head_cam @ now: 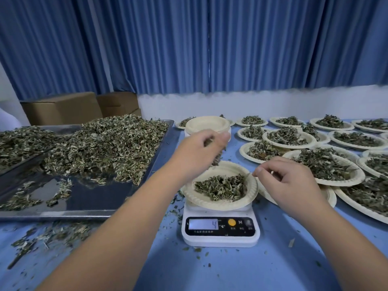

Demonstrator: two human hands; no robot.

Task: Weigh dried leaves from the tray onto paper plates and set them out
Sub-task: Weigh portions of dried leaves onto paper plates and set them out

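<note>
Left hand (197, 150) and right hand (287, 179) pinch leaves (216, 159) over plate (199, 198) on scale (220, 239).

Single head-worn wide-angle view, sited over the near edge of the table (231, 269), facing forward and down. Kitchen scale (220, 229) close, centre-low; blue curtain (189, 49) fills the background.

My left hand (199, 152), raised on an outstretched forearm, curls its fingers round dried leaves (216, 159); my right hand (287, 181), lower, presses thumb to forefinger.
</note>
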